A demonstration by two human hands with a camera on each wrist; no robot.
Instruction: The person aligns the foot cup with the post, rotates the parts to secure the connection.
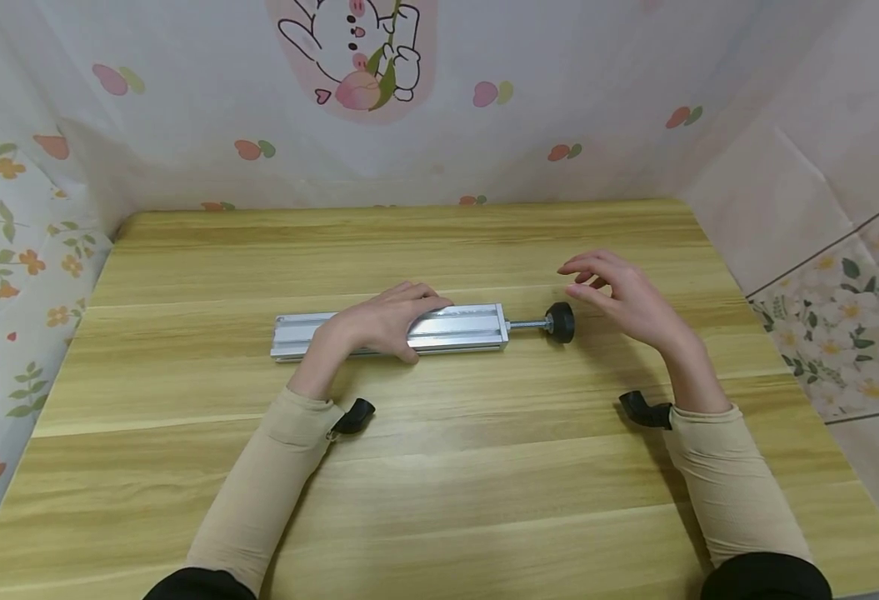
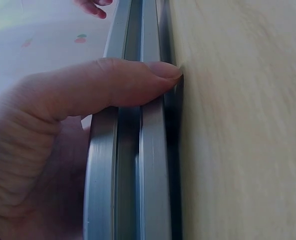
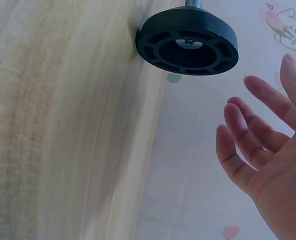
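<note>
A silver aluminium profile [image 1: 465,327] with grooves along its length lies sideways on the table. My left hand [image 1: 375,322] grips it around the middle, thumb on the near side and fingers over the far side. In the left wrist view the thumb [image 2: 123,82] crosses the grooved face. From the profile's right end a threaded rod [image 1: 529,324] sticks out, capped by a round black levelling foot [image 1: 561,322]. The foot's ribbed underside [image 3: 187,52] shows in the right wrist view. My right hand [image 1: 622,298] hovers just right of the foot, apart from it, fingers loosely bent and holding nothing.
The wood-grain table [image 1: 484,483] reaches back to a patterned curtain [image 1: 439,158]. More printed cloth hangs at the left and right. A black wrist-camera mount [image 1: 352,417] juts from the left sleeve, and another black mount [image 1: 643,411] from the right.
</note>
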